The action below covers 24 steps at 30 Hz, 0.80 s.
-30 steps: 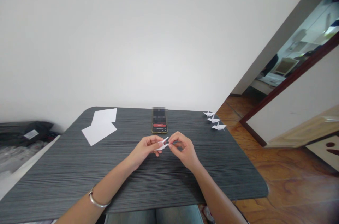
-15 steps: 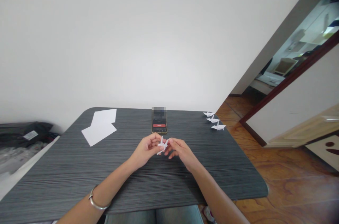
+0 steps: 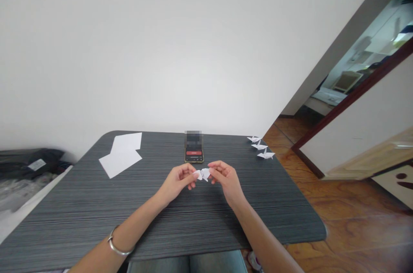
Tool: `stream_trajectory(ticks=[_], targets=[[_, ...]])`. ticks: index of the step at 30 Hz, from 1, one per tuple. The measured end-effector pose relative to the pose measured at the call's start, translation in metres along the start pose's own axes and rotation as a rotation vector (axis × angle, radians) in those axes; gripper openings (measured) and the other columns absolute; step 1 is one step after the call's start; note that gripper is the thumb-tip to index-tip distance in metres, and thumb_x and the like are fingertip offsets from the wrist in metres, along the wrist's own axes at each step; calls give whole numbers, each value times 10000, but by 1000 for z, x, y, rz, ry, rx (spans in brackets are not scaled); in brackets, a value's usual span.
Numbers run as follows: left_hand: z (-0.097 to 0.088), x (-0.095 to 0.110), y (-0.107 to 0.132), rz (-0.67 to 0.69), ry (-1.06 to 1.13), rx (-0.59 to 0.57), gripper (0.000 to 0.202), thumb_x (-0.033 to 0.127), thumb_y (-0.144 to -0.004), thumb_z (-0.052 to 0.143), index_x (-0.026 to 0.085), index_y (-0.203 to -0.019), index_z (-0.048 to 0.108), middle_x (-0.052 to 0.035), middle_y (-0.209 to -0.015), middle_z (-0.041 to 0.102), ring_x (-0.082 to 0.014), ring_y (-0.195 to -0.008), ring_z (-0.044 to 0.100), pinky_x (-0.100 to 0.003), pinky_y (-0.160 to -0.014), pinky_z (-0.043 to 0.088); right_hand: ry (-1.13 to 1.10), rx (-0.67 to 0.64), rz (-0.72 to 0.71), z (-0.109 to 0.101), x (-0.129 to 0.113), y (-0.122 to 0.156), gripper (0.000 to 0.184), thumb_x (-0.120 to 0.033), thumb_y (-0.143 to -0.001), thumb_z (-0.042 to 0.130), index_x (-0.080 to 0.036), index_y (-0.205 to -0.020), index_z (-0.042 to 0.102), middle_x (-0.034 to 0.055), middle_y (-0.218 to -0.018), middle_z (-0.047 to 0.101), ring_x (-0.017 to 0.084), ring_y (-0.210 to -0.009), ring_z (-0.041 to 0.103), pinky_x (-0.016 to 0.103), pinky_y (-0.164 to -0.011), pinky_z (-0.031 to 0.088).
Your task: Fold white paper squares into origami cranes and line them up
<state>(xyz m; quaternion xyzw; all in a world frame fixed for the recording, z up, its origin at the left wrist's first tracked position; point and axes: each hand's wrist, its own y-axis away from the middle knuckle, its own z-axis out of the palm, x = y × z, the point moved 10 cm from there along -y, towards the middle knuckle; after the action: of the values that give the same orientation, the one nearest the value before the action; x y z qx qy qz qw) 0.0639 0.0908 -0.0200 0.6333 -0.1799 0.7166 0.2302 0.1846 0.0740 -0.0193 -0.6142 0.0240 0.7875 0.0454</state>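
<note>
Between my hands, above the front middle of the dark table (image 3: 155, 225), is a small white origami crane (image 3: 204, 174). My left hand (image 3: 180, 181) pinches one side of it between thumb and fingers. On the opposite side, my right hand (image 3: 226, 178) has the other part pinched in the same way. The paper spans the gap between the two pinches, and its ends are hidden by my fingertips. Just beyond my hands, a phone (image 3: 194, 155) stands folded partway with its screen lit.
Several folded paper cranes, the nearest one (image 3: 266, 154) among them, stand in a row at the table's far right. Two white paper sheets (image 3: 120, 163) overlap at the far left. A white wall (image 3: 193, 49) rises behind the table. Dark bags (image 3: 35, 163) lie left of it.
The crane has turned from points-up to spread sideways. My right hand has closed onto its right part, and my hands now hold it from both sides.
</note>
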Motion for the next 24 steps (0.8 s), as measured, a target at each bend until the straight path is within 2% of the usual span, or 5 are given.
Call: stream_trajectory(ticks=[4,8,16,24], targets=[[1,0,0,-4,-38,-4,255,344,-720,611,116,-685,502,36,-565,517,-42,-457,456,-162,-450,351,2,-66,90,7,6,2,190,-300,-651,677,-151,-763,641,-9,-581,614,86,-506,526,171,-437,394],[2,3,0,14,-54,-7,266,363,-723,602,122,-687,496,39,-570,508,-41,-453,436,-162,-437,333,-1,-124,168,14,14,3,216,-341,-651,673,-137,-637,604,-9,-538,592,75,-466,507,165,-414,368],[1,6,1,51,-57,-10,295,383,-739,578,128,-640,467,46,-528,464,-46,-457,398,-165,-428,302,4,-96,68,11,3,3,270,-359,-671,656,-142,-556,545,-28,-465,545,54,-400,433,161,-391,313],[-2,8,1,45,-40,6,300,383,-726,591,130,-628,463,48,-515,454,-46,-454,383,-167,-429,287,23,-70,41,4,2,1,273,-340,-688,637,-146,-535,520,-37,-436,514,48,-378,401,165,-382,280]])
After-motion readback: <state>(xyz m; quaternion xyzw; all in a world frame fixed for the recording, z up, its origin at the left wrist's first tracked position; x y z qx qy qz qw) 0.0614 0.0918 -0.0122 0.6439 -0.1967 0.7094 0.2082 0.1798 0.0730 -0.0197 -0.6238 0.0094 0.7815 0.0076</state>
